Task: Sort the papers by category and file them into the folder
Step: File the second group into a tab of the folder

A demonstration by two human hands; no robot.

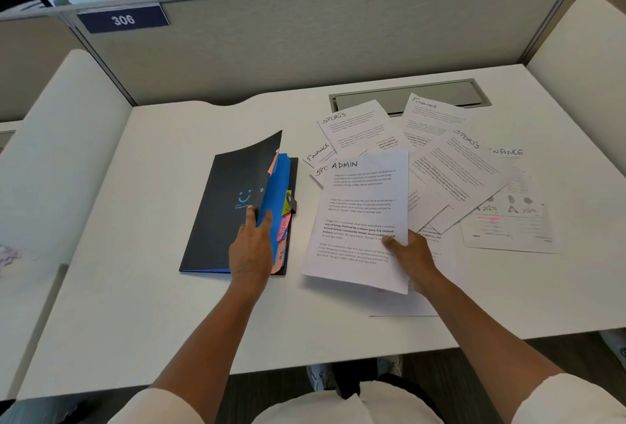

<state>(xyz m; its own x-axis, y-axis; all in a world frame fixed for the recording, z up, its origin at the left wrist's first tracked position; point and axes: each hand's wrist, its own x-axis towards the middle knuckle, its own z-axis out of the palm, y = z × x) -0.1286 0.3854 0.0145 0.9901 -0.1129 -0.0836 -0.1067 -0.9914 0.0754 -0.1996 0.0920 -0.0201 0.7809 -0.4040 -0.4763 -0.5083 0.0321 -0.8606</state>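
Observation:
A black folder with a blue smiley lies left of centre on the desk. My left hand lifts its front cover at the right edge, fingers between the blue dividers. Pink and yellow tabs stick out there. My right hand pinches a white sheet headed ADMIN at its right edge and holds it just right of the folder. Behind it, sheets headed SPORTS and FINANCE lie fanned out on the desk.
A grey cable hatch is set into the white desk behind the papers. Grey partition walls close off the back and sides. A sheet with pictures lies at the far right.

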